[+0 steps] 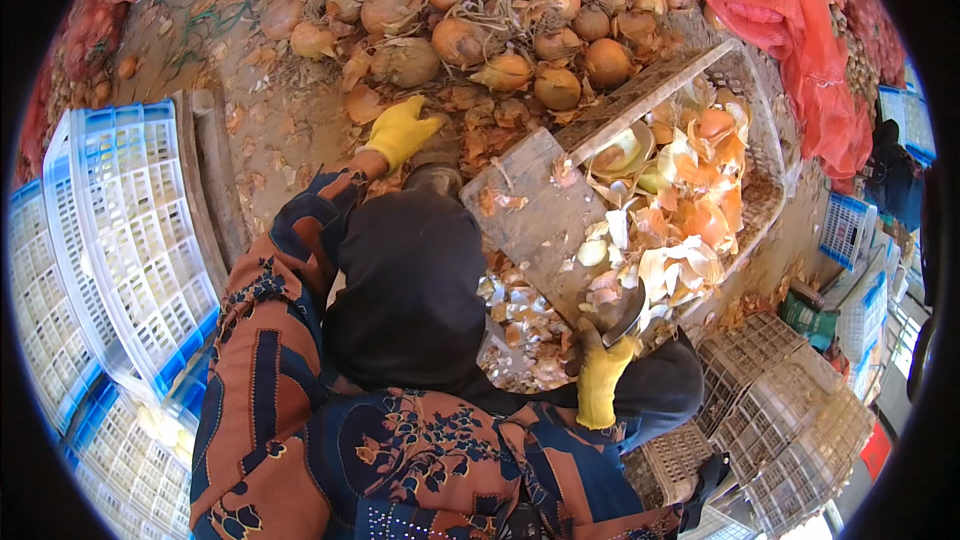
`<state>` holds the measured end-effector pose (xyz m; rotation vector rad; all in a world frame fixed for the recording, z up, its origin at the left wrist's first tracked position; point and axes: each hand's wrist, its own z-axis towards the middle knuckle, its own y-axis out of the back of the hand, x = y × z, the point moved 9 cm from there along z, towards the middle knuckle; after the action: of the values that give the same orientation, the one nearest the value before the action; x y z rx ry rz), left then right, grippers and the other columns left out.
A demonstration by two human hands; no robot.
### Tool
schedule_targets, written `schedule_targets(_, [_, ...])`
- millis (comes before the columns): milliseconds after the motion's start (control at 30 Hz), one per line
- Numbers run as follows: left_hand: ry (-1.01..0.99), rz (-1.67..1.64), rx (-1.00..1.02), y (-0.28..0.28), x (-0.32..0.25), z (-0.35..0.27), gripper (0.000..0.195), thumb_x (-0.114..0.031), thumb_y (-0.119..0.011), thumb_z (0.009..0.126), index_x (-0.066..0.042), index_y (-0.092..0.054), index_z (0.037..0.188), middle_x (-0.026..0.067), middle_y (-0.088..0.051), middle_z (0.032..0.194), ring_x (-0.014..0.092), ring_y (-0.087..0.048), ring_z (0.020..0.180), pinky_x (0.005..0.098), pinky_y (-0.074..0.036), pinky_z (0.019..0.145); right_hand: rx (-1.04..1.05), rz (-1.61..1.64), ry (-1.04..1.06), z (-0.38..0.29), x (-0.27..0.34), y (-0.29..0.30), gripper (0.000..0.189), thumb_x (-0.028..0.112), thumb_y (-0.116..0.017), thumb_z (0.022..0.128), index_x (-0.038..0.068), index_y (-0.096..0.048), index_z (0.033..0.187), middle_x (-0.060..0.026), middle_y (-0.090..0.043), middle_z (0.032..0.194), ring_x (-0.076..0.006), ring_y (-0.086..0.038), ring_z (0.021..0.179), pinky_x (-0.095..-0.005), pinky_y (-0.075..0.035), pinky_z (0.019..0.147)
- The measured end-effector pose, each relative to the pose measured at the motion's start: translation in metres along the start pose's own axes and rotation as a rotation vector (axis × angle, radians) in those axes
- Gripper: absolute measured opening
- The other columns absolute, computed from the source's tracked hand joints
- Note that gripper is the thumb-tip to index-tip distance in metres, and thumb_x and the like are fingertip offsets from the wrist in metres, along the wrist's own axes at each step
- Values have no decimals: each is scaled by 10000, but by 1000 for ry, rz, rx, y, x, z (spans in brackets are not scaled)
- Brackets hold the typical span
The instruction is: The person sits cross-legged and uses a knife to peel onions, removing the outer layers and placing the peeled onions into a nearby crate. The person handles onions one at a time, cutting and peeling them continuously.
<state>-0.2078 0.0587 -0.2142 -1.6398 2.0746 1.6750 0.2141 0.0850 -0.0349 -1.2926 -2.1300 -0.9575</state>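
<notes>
My left hand (405, 131), in a yellow glove, is beside my shoe (439, 154), with its thumb and fingers apart and no item visible in it. Just beyond it lies a heap of unpeeled onions (459, 41) with dry roots and tops. At my right knee, my right hand (606, 373), also yellow-gloved, grips a knife with a curved blade (628, 319). A wooden board (536, 195) lies between my knees and against a crate (652, 101) of onion skins (694, 180). Peeled white onion scraps (592, 252) lie on the board's right part.
White and blue plastic crates (142, 225) stand stacked at left, next to a wooden beam (214, 180). Dirty empty-looking crates (780, 420) are at lower right. Red mesh (787, 22) hangs at upper right. More skins (525, 315) lie below the board.
</notes>
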Motion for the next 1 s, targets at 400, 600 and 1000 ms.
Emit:
schedule_targets(400, [-265,625,-234,30,-25,98,501,-318,-682,693,-94,-524,1112,144,-523,1079,352,-514,982,458,-445,823,-48,3,-146,8,-9,7,143,20,-629,799,-38,-655,928,-53,-616,682,-119,-545,477,-234,-419,437])
schedule_targets(600, [-405,601,-256,26,-21,57,506,-351,-657,733,-108,-526,1156,168,-536,1185,374,-518,1041,446,-453,826,-30,18,-131,11,-16,9,132,3,-616,800,-44,-651,918,-52,-608,674,-112,-543,492,-231,-420,456])
schedule_targets(1000, [-470,229,82,-21,67,54,576,-424,-654,762,-71,-557,1208,164,-580,1182,356,-556,1039,416,-454,869,-92,-208,158,29,-25,26,263,178,-653,837,-33,-664,995,-109,-697,832,-156,-637,776,-292,-505,702])
